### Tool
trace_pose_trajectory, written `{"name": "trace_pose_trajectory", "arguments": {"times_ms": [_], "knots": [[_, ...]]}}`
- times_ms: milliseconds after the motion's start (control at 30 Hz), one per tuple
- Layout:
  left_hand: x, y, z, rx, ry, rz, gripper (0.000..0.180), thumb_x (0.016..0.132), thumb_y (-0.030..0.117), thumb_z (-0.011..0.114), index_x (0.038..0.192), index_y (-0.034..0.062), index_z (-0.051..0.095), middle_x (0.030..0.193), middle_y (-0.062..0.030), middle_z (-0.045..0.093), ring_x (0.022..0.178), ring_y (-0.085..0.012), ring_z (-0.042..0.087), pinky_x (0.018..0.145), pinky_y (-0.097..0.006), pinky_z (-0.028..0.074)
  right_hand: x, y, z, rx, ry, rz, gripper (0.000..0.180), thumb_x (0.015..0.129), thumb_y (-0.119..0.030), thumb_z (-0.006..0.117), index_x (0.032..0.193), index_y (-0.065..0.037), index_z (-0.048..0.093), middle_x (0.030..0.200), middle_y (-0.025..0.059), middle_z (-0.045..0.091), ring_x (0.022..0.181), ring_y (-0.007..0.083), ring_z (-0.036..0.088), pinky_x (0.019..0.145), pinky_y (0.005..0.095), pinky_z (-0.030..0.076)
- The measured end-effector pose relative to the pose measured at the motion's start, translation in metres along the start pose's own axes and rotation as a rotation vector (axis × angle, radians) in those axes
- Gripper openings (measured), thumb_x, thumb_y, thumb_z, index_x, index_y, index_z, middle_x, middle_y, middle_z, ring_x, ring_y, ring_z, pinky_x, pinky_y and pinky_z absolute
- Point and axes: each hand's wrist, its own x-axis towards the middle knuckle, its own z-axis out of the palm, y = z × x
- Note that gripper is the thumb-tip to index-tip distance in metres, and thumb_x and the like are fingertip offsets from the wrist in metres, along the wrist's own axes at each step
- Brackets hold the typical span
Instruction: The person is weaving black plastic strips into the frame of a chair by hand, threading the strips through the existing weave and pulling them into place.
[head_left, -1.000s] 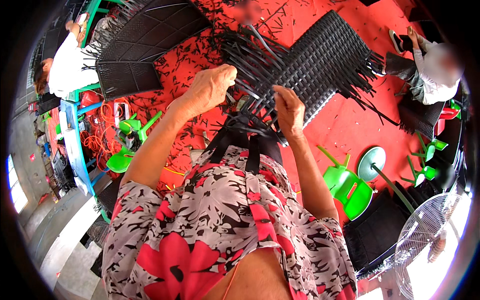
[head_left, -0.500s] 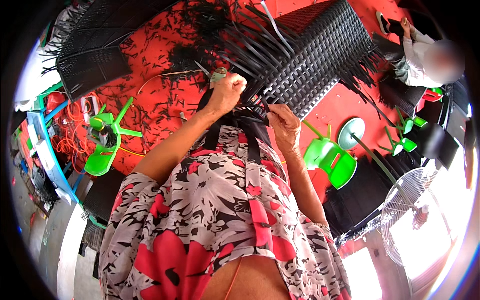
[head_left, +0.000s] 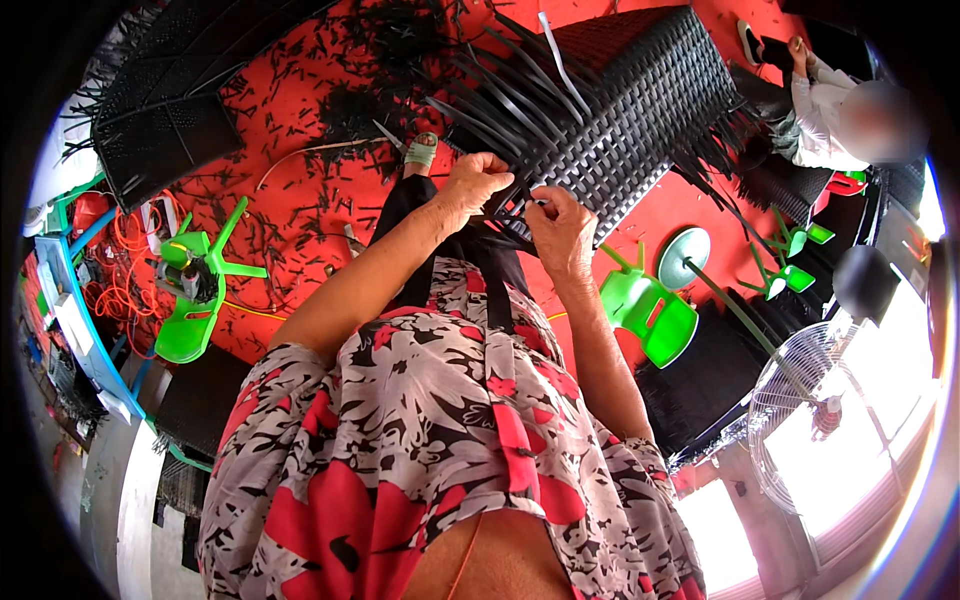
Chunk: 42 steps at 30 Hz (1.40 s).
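Observation:
A black woven wicker piece (head_left: 630, 110) lies tilted in front of me, with loose flat strips (head_left: 515, 95) sticking out along its left side and more fringing its right. At its near corner, my left hand (head_left: 473, 190) is closed, thumb and fingertips pinched against the weave's edge; a dark strip appears to be between them. Just to the right, my right hand (head_left: 562, 232) is closed too, its thumb and forefinger pinching a black strip end by the same edge. The two sets of fingertips are close together. Exactly how the strip runs between them is too small to tell.
Black strip offcuts litter the red floor (head_left: 290, 120). A sandalled foot (head_left: 422, 150) stands beside a pointed metal blade (head_left: 386, 133). Green plastic chairs (head_left: 190, 320) (head_left: 650, 310) are on both sides. A standing fan (head_left: 800, 410) is at right; another person (head_left: 825, 120) sits far right.
My left hand has come right and slightly down to the wicker edge, its fist turning into a pinch. My right hand has shifted up and left, so both are closer. The view has shifted slightly.

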Motion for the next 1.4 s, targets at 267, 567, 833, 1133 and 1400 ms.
{"name": "trace_pose_trajectory", "arguments": {"times_ms": [267,567,833,1133,1400], "knots": [[-0.014,0.02,0.003,0.092,-0.144,0.141,0.028,0.074,0.029,0.07,0.091,0.0095,0.057,0.074,0.0003,0.056,0.056,-0.0106,0.051,0.042,-0.025,0.042,0.023,-0.013,0.003,-0.299,-0.104,-0.187,0.013,0.074,-0.014,0.055,0.076,-0.005,0.064,0.073,0.0197,0.061,0.068,0.0403,0.06,0.06,0.0466,0.047],[0.044,-0.04,-0.016,0.102,-0.064,-0.129,0.019,0.081,0.01,0.058,0.099,0.0103,0.062,0.066,-0.0013,0.058,0.049,-0.0108,0.052,0.038,-0.026,0.041,0.035,0.013,0.02,-0.566,-0.113,-0.197,0.018,0.074,-0.023,0.057,0.07,-0.009,0.066,0.067,0.0194,0.063,0.064,0.039,0.062,0.06,0.049,0.049],[0.065,-0.016,-0.04,0.311,-0.113,-0.028,0.015,0.076,0.007,0.061,0.089,-0.0001,0.063,0.067,-0.011,0.061,0.054,-0.0232,0.061,0.048,-0.034,0.053,0.042,-0.006,0.012,-0.255,0.089,-0.298,0.022,0.074,-0.026,0.068,0.079,-0.006,0.062,0.076,0.0147,0.061,0.071,0.0357,0.059,0.063,0.0453,0.047],[0.062,0.019,-0.042,-0.144,0.318,0.058,0.01,0.078,-0.005,0.045,0.082,-0.0028,0.054,0.065,-0.0123,0.057,0.051,-0.0236,0.059,0.041,-0.035,0.052,0.021,0.048,0.012,-0.285,0.031,-0.329,0.04,0.064,-0.018,0.077,0.091,-0.005,0.052,0.09,0.0153,0.054,0.084,0.0358,0.055,0.07,0.0436,0.046],[0.065,-0.079,-0.012,-0.018,0.068,-0.139,0.017,0.076,0.026,0.069,0.072,0.0105,0.063,0.068,-0.0046,0.061,0.054,-0.0163,0.057,0.044,-0.033,0.041,0.017,0.045,0.0,-0.33,-0.039,-0.299,0.034,0.067,-0.009,0.07,0.095,-0.007,0.051,0.092,0.0165,0.053,0.085,0.0389,0.056,0.069,0.0469,0.046]]}}
